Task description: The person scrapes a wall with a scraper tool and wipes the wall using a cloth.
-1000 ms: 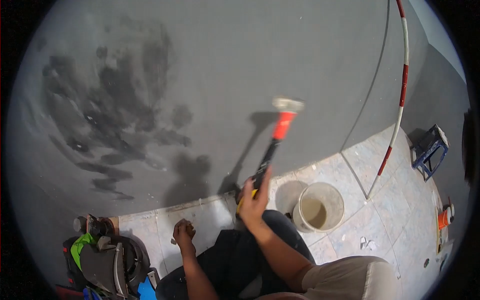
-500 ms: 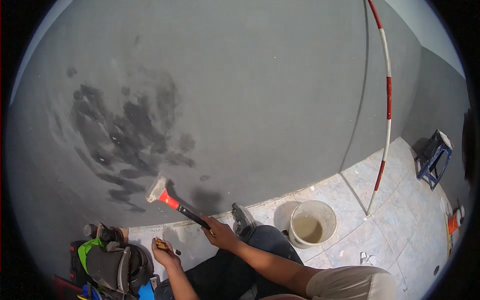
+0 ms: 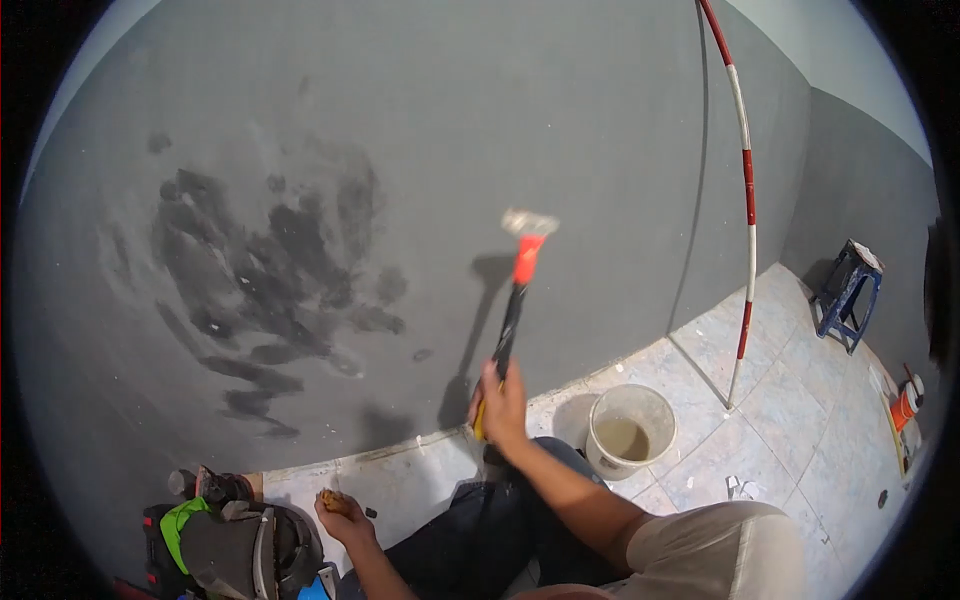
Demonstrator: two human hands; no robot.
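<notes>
My right hand (image 3: 503,405) is closed round the handle of a long-handled tool (image 3: 512,315). The handle is black and red with a yellow lower end. Its wide pale head, slightly blurred, points up in front of the grey wall (image 3: 600,170); whether it is a scraper or a hammer I cannot tell. Down at the lower left, my left hand (image 3: 345,520) has its fingers curled round a small brownish-yellow thing (image 3: 332,498), mostly hidden by the hand. Dark smears (image 3: 270,260) mark the wall to the left of the tool.
A white bucket (image 3: 632,400) with murky liquid stands on the tiled floor (image 3: 720,440) to my right. A red-and-white pole (image 3: 750,200) leans at the wall. Further right is a blue stool (image 3: 848,295). A dark bag (image 3: 225,545) sits at lower left.
My right hand has swung the tool up and to the right, from beside the dark smears to nearly upright. The left hand still holds the brownish-yellow thing. The view has shifted slightly.
</notes>
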